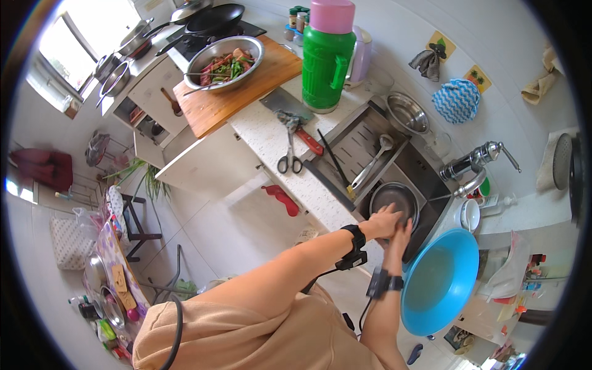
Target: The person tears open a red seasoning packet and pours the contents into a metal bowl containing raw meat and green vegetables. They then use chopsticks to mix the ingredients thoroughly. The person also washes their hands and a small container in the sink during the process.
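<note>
My left hand point(383, 222) and my right hand point(400, 235) are close together, overlapping, over a dark round metal pan point(393, 200) in the sink point(430, 178). Both hands hide the pan's near part. Whether either hand grips its rim cannot be seen. From the chrome faucet point(476, 162) a thin streak like running water crosses toward the pan. A slotted metal spoon point(373, 159) and a dark stick-like utensil point(336, 162) lie across the drain tray point(358, 132). Black devices are strapped to both wrists.
A blue basin point(441, 282) of cloudy water stands right of my right forearm. On the counter are scissors point(290, 152), a red-handled cleaver point(289, 104) and a green thermos point(323, 69). A steel bowl of food point(226, 44) rests on a wooden board point(203, 111). One cabinet door point(208, 159) hangs open.
</note>
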`<state>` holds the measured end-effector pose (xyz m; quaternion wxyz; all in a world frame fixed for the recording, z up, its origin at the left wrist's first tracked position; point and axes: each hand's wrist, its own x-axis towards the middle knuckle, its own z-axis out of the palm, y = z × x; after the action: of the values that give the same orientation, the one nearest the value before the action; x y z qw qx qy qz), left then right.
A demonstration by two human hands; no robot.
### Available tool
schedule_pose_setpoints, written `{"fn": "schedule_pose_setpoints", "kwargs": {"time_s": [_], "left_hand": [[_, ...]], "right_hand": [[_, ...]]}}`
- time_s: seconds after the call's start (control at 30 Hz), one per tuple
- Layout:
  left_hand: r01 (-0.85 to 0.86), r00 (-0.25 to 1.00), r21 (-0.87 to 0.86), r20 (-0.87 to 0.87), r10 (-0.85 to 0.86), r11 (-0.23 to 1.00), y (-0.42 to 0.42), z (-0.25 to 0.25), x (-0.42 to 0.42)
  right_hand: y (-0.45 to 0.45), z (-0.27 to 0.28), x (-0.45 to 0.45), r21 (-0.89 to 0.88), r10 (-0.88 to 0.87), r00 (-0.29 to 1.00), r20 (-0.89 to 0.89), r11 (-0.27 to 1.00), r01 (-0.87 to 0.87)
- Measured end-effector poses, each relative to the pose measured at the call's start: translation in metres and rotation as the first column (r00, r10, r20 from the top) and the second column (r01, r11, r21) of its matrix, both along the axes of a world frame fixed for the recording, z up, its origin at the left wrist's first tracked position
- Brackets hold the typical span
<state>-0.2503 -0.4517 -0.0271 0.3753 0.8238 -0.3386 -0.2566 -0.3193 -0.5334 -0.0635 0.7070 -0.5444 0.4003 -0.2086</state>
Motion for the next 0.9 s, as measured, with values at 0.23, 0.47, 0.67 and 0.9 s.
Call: {"fn": "schedule_pose_setpoints", "kwargs": {"time_s": [0.23, 0.47, 0.67, 0.9], "left_hand": [[-0.106, 0.990, -0.534, -0.135, 0.040, 0.839, 0.021, 0.043, -0.007], [-0.048, 0.997, -0.600, -0.083, -0.002, 0.798, 0.072, 0.063, -0.009], [-0.061, 0.988, -0.458, 0.099, 0.119, 0.887, 0.145, 0.041, 0.035], [-0.319, 0.935, -0.594, -0.067, 0.350, 0.738, 0.281, 0.046, 0.106]], "right_hand": [[0.012, 0.059, 0.000, -0.555, 0.197, 0.967, 0.159, 0.828, -0.078], [0.047, 0.092, 0.003, -0.614, 0.270, 0.954, 0.127, 0.777, -0.138], [0.113, 0.061, 0.042, -0.515, 0.229, 0.973, 0.027, 0.838, -0.183], [0.265, 0.086, 0.132, -0.312, 0.447, 0.886, 0.123, 0.865, -0.393]]}}
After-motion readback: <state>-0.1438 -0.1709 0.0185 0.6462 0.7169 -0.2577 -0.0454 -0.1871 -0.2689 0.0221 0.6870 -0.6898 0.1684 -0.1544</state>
